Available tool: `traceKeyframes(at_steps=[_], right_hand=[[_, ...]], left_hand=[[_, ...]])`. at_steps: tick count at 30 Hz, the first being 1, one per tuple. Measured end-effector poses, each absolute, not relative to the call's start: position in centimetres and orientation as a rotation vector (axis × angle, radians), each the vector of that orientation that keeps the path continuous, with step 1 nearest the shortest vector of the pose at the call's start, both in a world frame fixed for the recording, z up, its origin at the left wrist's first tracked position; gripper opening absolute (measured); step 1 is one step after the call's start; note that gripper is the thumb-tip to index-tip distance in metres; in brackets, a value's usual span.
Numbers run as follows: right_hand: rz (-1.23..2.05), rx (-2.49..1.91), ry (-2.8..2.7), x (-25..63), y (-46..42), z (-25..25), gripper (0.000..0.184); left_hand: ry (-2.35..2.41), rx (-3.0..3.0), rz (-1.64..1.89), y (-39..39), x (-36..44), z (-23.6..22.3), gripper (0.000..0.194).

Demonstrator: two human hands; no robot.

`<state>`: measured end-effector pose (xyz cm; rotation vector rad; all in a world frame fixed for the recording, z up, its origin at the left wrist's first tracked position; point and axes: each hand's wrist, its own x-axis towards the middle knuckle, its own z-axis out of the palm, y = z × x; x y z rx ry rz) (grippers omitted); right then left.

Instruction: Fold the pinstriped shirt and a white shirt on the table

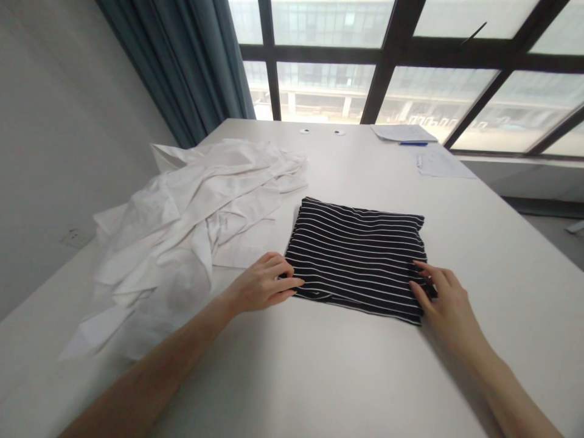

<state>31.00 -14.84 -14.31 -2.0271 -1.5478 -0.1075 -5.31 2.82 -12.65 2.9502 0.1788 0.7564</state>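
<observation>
As left grip (264, 285), right grip (449, 301) touch edges, cloth (356, 258) between.

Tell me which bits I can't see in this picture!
In the head view:
Underside of the striped cloth: hidden by its top layer.
Table beneath the white cloth heap: covered by it.
Any writing on the loose paper: too small.
Top of the curtain: cut off by the upper edge.

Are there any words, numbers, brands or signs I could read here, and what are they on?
There are no words, numbers, brands or signs I can read.
Stacked papers: any writing is too small and faint to read.
Loose paper: too faint to read.
Folded black cloth with white stripes: stripes, but no lettering showing.
Outside the window: pale shapes, too blurred to tell if they are letters.
</observation>
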Motion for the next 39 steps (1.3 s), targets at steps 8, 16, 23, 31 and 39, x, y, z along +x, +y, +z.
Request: traceKeyframes(at_steps=[8,16,23,31,39], right_hand=[[-0.11,-2.084,-1.52,31.1,-14.9,-14.4,0.04],[-0.108,-2.067,-1.556,31.4,-14.9,-14.7,0.036],[-0.059,-2.002,-1.649,32.2,-15.0,-14.9,0.031],[-0.113,-1.96,-1.619,31.4,-15.1,-13.9,0.03],[-0.103,-1.985,-1.543,30.0,-15.1,-12.6,0.03]], left_hand=[[0.138,2.94,0.854,2.8,-5.5,-12.5,0.014],[0.127,2.901,0.824,2.8,-5.5,-12.6,0.012],[0.142,2.863,0.77,2.8,-5.5,-12.8,0.017],[0.468,2.777,0.799,3.1,-5.6,-13.0,0.024],[0.722,2.692,0.751,3.4,-5.4,-13.5,0.031]])
